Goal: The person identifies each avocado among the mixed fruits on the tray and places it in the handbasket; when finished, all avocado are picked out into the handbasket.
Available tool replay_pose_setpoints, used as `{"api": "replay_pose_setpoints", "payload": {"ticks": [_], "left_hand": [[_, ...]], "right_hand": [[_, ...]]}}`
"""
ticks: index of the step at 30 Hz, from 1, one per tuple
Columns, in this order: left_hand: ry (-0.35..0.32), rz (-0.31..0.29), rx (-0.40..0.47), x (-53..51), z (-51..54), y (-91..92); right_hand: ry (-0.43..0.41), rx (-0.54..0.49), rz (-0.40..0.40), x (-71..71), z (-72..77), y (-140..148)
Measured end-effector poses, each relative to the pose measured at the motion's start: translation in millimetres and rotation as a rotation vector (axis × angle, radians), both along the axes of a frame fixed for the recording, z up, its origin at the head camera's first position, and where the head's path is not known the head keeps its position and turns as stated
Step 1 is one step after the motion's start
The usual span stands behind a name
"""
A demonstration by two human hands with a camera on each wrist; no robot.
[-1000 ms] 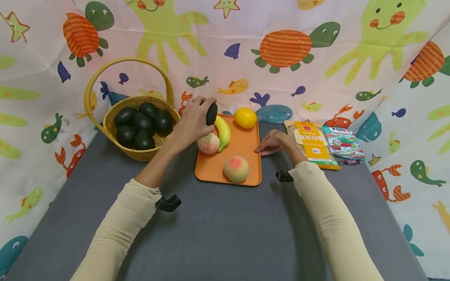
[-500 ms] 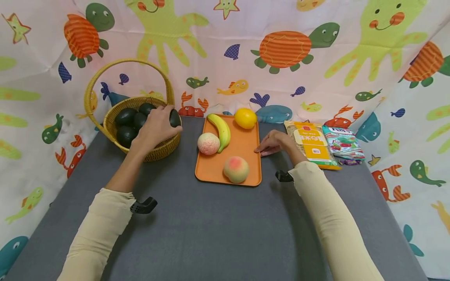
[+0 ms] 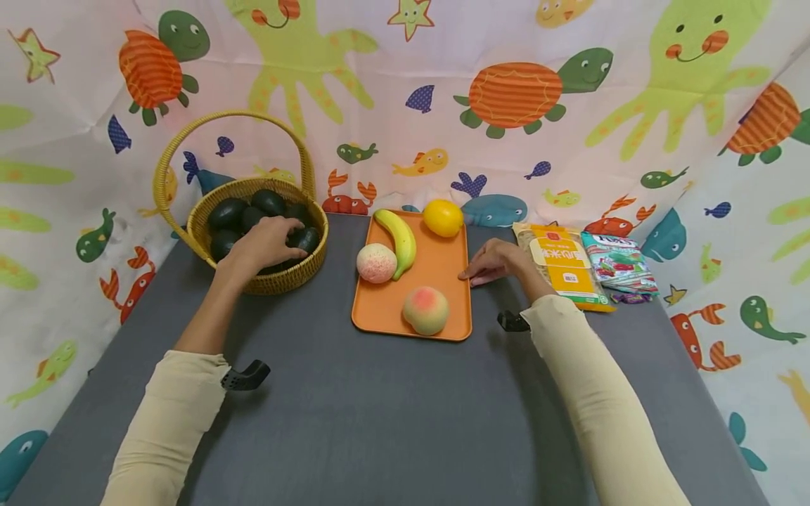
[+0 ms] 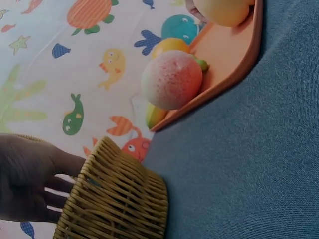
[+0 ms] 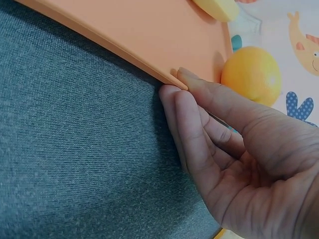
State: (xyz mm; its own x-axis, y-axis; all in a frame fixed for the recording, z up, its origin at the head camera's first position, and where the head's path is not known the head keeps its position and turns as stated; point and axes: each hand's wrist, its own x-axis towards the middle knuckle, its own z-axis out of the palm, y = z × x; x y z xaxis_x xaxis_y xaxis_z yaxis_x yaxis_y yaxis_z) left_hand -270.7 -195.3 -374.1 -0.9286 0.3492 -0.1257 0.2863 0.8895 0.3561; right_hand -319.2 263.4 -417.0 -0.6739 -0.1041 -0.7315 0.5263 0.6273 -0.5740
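My left hand [image 3: 262, 242] reaches over the near rim of a yellow wicker basket [image 3: 285, 280], its thumb and fingers about a dark green avocado [image 3: 306, 239]. In the left wrist view the basket's rim hides the fingertips. Several other avocados [image 3: 227, 213] lie in the basket. My right hand [image 5: 249, 154] pinches the right edge of an orange tray [image 3: 382, 309], with the thumb on the rim and fingers against the outside. On the tray are a speckled peach [image 3: 376, 263], a banana [image 3: 400, 239], a lemon [image 3: 443, 218] and a larger peach [image 3: 426, 310].
Right of the right hand lie a yellow food packet [image 3: 563, 267], a teal-and-red packet [image 3: 619, 263] and a small purple wrapped sweet [image 3: 631, 298]. A patterned cloth [image 3: 405, 91] hangs behind the grey table [image 3: 380, 422]. The basket's tall handle [image 3: 237, 114] arches above it.
My left hand has carried the avocado leftward from above the tray's far-left corner and lowered it into the basket. The right hand keeps its place on the tray edge.
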Motion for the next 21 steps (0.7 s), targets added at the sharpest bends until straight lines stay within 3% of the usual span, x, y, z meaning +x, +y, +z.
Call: {"api": "replay_pose_setpoints", "payload": {"ticks": [7,13,21], "left_hand": [[-0.002,-0.081,-0.092,-3.3,5.1,2.9],[-0.068,-0.014,-0.087,2.2,8.4,3.8],[-0.070,0.003,-0.118,-0.7,4.3,3.5]], "right_hand": [[-0.006,-0.014,-0.042,-1.0,5.4,0.2],[-0.016,0.001,-0.016,-0.8,4.6,-2.3],[-0.005,-0.008,-0.025,-5.1,3.9,-4.5]]}}
